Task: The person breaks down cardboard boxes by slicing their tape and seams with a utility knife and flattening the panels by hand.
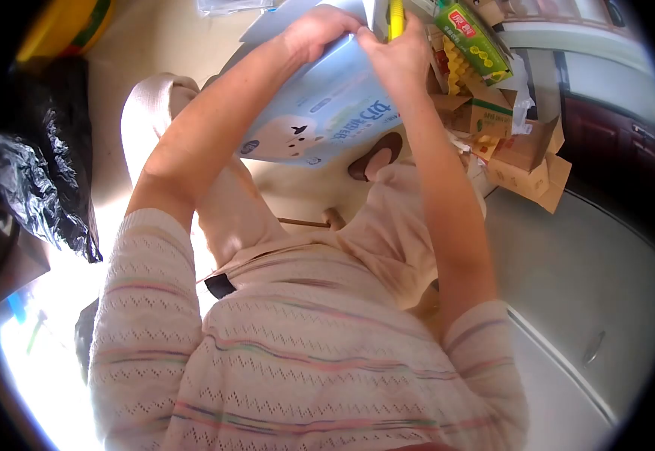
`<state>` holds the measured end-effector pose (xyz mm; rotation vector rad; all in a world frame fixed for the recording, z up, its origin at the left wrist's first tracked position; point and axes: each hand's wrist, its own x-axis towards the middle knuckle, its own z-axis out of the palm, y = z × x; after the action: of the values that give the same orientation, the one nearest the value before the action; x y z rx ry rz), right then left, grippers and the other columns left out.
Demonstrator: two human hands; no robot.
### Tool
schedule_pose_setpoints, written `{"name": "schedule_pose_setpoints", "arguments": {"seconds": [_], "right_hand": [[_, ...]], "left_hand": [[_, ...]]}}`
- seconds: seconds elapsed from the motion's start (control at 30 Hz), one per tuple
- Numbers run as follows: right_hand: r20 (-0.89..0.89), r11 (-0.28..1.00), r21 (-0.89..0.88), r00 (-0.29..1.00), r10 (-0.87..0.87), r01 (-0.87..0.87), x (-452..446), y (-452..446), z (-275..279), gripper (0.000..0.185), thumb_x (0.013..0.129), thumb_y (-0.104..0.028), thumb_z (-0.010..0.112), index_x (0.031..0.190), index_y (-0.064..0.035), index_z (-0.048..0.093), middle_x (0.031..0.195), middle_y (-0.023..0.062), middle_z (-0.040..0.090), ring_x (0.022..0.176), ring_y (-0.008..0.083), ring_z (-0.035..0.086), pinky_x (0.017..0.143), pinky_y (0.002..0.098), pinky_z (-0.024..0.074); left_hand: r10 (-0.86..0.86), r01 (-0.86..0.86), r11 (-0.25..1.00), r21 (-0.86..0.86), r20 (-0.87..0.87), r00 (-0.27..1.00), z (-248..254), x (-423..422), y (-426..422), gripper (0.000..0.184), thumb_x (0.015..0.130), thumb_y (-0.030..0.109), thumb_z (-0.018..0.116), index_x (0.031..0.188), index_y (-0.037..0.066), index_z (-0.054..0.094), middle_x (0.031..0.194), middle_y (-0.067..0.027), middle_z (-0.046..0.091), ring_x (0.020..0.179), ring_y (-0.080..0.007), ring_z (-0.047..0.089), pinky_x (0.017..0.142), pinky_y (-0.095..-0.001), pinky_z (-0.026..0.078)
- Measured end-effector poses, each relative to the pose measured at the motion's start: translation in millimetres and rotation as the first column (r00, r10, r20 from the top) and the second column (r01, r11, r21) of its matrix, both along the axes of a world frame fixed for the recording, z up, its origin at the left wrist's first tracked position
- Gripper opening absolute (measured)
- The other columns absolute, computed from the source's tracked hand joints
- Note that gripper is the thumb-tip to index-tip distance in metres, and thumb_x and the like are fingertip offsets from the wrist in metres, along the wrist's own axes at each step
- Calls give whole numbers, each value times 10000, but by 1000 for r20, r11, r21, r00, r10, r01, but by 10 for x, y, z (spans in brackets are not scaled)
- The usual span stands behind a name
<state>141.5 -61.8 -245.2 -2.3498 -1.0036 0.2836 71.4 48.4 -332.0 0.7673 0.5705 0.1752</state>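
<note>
A light blue cardboard box [327,101] with a white cartoon face and blue lettering is tilted between my knees. My left hand [324,31] is closed over its upper edge, beside raised pale flaps. At the same edge, to the right, my right hand [402,56] is closed round a slim yellow tool [396,19], with its thumb against the box. The tool's working end is out of sight, so its exact kind is unclear. Both hands are close together at the top of the view.
Opened brown cartons [523,169] and a green printed box [474,41] are piled at the right, near a grey cabinet panel [568,263]. A black plastic bag [42,165] lies at the left, below a yellow container [64,26]. Clear plastic [233,6] shows at the top.
</note>
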Motion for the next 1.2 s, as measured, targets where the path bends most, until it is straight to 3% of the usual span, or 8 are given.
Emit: {"name": "schedule_pose_setpoints", "arguments": {"seconds": [0.13,0.27,0.5,0.53,0.67,0.77,0.87,1.2], "right_hand": [[76,1000,-3,997,-19,19,127,183,-272,629,670,-284,689,1191,-27,447,995,234,590,943,381,564,808,415,448],[19,973,-232,1000,8,-4,338,94,-457,635,672,-262,672,1185,-2,402,1043,193,593,996,317,568,862,370,443],[44,911,-393,987,154,-124,463,-174,-729,644,664,-346,672,1145,36,475,1001,235,597,984,324,574,852,376,443],[48,895,-415,979,200,-162,495,-195,-710,643,665,-349,671,1143,37,478,977,235,605,970,320,581,841,379,448],[65,890,-405,964,257,-210,593,-288,-721,598,684,-284,667,1178,-15,463,960,221,607,916,358,583,789,402,462],[4,880,-428,973,231,-207,599,-336,-673,517,698,-278,637,1135,-34,510,952,197,619,902,339,595,778,394,469],[-22,834,-507,971,240,-218,624,-362,-663,476,713,-228,626,1110,-1,492,981,199,612,933,324,592,802,384,466],[17,857,-497,986,163,-134,556,-460,-678,474,736,-230,602,1125,4,465,987,217,603,953,333,580,820,387,460]], "left_hand": [[117,-124,992,-39,-150,982,211,-23,-117,140,730,23,554,837,-60,588,758,-80,578,672,-143,543,633,-269,464],[-17,21,998,-60,67,998,-277,86,-80,490,694,117,573,1125,-105,494,850,-97,575,795,-146,526,757,-248,422],[-268,308,850,427,-152,951,159,-29,-358,794,578,220,662,1268,-49,376,1001,-155,562,915,-209,547,814,-281,432],[-215,279,870,407,-197,956,143,-6,-408,718,592,198,653,1241,-26,444,999,-154,581,884,-218,565,788,-293,449],[-217,65,359,931,16,976,-647,306,-393,401,563,193,610,919,8,633,824,-120,615,805,-315,565,778,-355,448],[-411,361,537,762,-137,901,-202,181,-343,381,546,187,625,892,30,648,798,-135,630,795,-295,579,762,-354,455],[-388,449,341,826,-311,868,-129,173,-350,397,536,165,634,911,37,655,863,-143,643,833,-271,586,782,-334,454],[-502,509,405,759,-280,818,-257,172,-315,418,602,154,622,1003,39,642,958,-130,645,901,-260,581,821,-336,442]]}}
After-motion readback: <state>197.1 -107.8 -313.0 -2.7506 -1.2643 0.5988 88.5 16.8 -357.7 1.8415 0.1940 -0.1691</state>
